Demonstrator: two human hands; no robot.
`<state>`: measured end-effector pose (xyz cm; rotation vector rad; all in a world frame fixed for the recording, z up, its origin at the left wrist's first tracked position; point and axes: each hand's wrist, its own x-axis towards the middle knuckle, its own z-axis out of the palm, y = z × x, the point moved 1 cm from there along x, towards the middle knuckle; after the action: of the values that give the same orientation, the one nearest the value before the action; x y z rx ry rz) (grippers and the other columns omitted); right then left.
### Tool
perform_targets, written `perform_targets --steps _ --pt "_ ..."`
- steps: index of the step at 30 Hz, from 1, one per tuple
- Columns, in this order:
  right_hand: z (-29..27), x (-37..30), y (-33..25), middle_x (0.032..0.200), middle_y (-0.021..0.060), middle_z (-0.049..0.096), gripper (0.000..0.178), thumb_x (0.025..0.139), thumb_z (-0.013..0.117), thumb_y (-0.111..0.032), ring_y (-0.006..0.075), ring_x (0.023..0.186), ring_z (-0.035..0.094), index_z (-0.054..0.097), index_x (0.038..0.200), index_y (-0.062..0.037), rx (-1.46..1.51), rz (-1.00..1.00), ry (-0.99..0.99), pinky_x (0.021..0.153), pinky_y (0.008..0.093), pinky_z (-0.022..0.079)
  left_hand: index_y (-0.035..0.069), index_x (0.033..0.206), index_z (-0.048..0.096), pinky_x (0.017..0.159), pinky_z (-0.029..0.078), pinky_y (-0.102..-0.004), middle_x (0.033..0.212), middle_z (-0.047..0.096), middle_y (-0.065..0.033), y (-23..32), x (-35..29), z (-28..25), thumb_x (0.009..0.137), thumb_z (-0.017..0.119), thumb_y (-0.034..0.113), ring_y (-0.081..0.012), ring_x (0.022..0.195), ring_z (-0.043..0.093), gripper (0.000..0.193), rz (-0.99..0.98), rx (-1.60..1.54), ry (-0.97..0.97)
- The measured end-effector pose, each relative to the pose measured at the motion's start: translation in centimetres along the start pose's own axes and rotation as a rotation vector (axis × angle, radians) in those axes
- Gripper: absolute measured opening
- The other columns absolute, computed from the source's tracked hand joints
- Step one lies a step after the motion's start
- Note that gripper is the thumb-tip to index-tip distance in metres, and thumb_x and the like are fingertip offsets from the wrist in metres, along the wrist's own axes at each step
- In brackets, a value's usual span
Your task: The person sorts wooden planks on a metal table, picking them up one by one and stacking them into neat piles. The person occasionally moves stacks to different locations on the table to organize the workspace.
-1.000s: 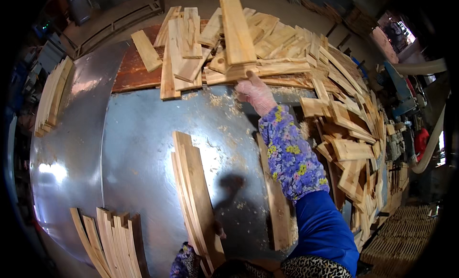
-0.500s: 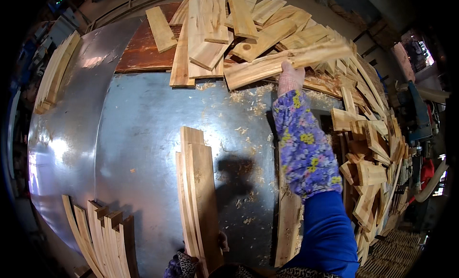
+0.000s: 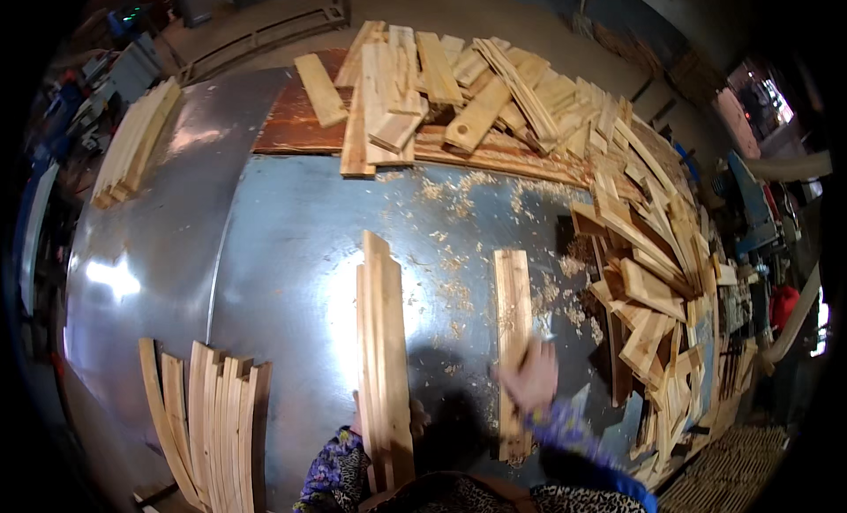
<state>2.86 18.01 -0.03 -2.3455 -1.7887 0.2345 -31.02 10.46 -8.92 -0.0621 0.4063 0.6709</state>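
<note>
My left hand (image 3: 418, 416) grips a small upright bundle of pale wooden boards (image 3: 386, 354) near the front edge, its fingers showing on the bundle's right side. A sleeve with a purple floral pattern (image 3: 331, 464) covers that wrist. To the right, a single wooden board (image 3: 512, 292) lies lengthwise on the metal tabletop (image 3: 291, 275). My right hand (image 3: 532, 376) is over the lower part of this board, blurred by motion. Whether its fingers touch or grip the board cannot be made out.
Loose boards are heaped at the far side (image 3: 476, 116), over a reddish-brown panel (image 3: 296, 125). Another jumbled heap (image 3: 653, 292) fills the right side. Boards stand in a row at front left (image 3: 216, 416), and a stack (image 3: 137, 147) sits far left. Wood shavings (image 3: 454, 292) litter the metal.
My right hand has let go of the board it held over the far heap and come back toward me, above the single board. That far board now lies on the heap. The view has shifted.
</note>
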Motion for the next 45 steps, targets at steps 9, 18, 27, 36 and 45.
perform_targets --steps 9,18,27,36,45 --pt "-0.9 -10.4 0.4 0.133 0.0312 0.055 0.091 0.07 0.085 -0.028 0.0499 0.12 0.06 0.05 0.15 -0.0039 0.321 -0.027 -0.04 0.102 0.0558 0.053 -0.002 0.158 0.044 0.073 0.062 -0.0445 0.102 0.073 -0.0242 -4.6 -8.6 -0.6 0.094 0.054 0.085 -0.035 0.088 0.072 0.109 0.275 0.227 -0.081" --pt "1.3 24.9 -36.1 0.127 0.0295 0.057 0.078 0.089 0.075 -0.044 0.0472 0.114 0.064 0.05 0.156 -0.0121 0.286 -0.678 0.066 0.101 0.053 0.054 0.007 0.17 0.031 0.074 0.066 -0.0496 0.13 0.066 -0.0259 1.2 -8.6 -5.2 0.107 0.055 0.065 -0.044 0.101 0.074 0.088 0.659 -0.293 -0.364" --pt "11.9 40.4 -54.5 0.147 0.0247 0.056 0.075 0.091 0.076 -0.045 0.0418 0.136 0.062 0.051 0.156 -0.0173 -0.216 -0.378 -0.131 0.112 0.0493 0.055 0.009 0.172 0.027 0.075 0.066 -0.0518 0.148 0.054 -0.026 4.6 -8.5 -5.4 0.11 0.052 0.062 -0.0471 0.104 0.073 0.085 0.532 -0.402 -0.156" --pt "8.2 41.5 -45.6 0.147 0.028 0.058 0.079 0.091 0.079 -0.043 0.0411 0.136 0.063 0.047 0.161 -0.0244 -0.312 -0.254 -0.183 0.115 0.0496 0.054 0.01 0.173 0.026 0.077 0.064 -0.054 0.156 0.047 -0.0247 4.0 -9.2 -5.6 0.111 0.051 0.06 -0.0488 0.106 0.072 0.083 0.528 -0.412 -0.178" --pt "4.9 39.5 -35.9 0.154 0.0291 0.051 0.085 0.088 0.081 -0.042 0.0451 0.138 0.061 0.042 0.162 -0.029 -0.375 -0.041 -0.143 0.116 0.0501 0.053 0.011 0.173 0.024 0.078 0.063 -0.0561 0.163 0.04 -0.0233 3.8 -10.8 -5.9 0.112 0.05 0.059 -0.0505 0.108 0.071 0.082 0.517 -0.404 -0.23"
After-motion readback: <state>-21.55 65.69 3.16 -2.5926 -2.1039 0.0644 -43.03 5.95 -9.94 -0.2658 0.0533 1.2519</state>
